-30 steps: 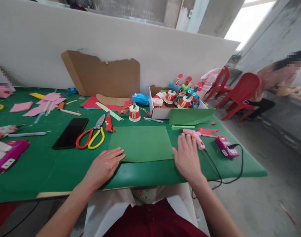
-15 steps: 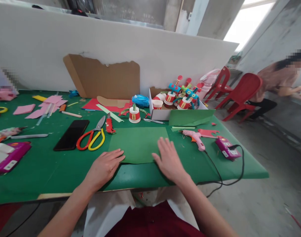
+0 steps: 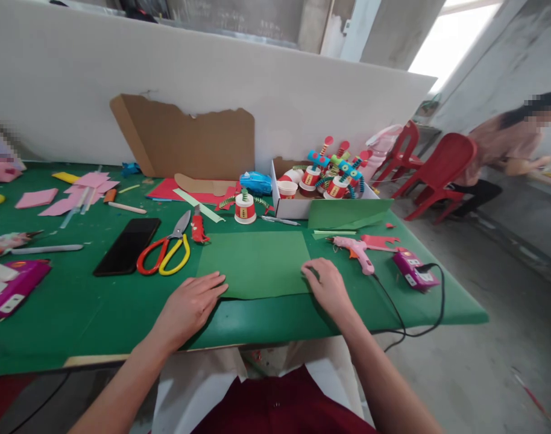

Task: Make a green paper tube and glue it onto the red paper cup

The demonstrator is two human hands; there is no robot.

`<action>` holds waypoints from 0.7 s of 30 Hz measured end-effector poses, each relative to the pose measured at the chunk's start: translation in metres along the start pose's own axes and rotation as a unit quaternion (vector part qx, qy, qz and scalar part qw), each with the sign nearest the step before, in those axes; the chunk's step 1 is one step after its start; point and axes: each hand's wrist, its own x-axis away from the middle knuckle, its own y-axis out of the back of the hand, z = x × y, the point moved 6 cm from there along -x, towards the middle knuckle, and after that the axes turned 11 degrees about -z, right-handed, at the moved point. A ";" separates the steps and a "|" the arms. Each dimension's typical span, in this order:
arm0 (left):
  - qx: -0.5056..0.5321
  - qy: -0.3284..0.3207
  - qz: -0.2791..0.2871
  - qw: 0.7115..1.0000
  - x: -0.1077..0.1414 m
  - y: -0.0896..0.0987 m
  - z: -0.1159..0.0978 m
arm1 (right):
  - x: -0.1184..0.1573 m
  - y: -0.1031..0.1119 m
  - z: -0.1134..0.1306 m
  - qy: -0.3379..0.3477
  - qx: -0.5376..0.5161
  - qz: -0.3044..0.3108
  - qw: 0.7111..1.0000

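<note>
A sheet of green paper (image 3: 257, 265) lies flat on the green table in front of me. My left hand (image 3: 192, 304) rests with fingers stretched out over the sheet's lower left corner. At the right edge my right hand (image 3: 328, 288) is curled, thumb and fingertips brought together on the paper's margin. Just left of the sheet lie scissors (image 3: 169, 250) with one red and one yellow handle, and a red utility knife (image 3: 198, 226). Beyond the sheet stands a red and white paper cup figure (image 3: 245, 208) with green folded-paper arms.
A white box (image 3: 293, 209) of similar cup figures stands at the back. To the right are a pink glue gun (image 3: 354, 250) and a purple power strip (image 3: 415, 269) with a black cord. A black phone (image 3: 128, 247) lies left. Another person sits far right beyond red chairs (image 3: 442, 172).
My right hand has slid right from lying flat on the sheet to its right edge, and its fingers have curled in. My left hand stays in place. The view has shifted slightly.
</note>
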 end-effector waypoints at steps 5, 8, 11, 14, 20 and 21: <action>-0.001 0.000 0.001 1.000 0.001 0.000 0.000 | -0.015 -0.023 0.004 -0.010 -0.103 0.035 0.994; 0.007 0.006 -0.001 1.000 0.002 -0.001 0.001 | -0.018 -0.025 0.000 -0.014 -0.095 0.048 0.994; 0.015 0.013 -0.003 1.000 0.002 -0.001 0.002 | -0.018 -0.024 0.003 0.008 -0.063 0.068 0.996; 0.017 0.013 -0.002 1.000 0.002 -0.002 0.002 | -0.017 -0.025 0.009 0.045 -0.007 0.087 0.995; 0.005 0.006 0.010 1.000 0.001 -0.001 0.001 | -0.020 -0.006 -0.019 -0.033 -0.022 -0.011 0.999; 0.007 0.007 0.010 1.000 0.001 -0.001 0.001 | -0.019 -0.001 -0.025 -0.052 -0.047 -0.028 0.997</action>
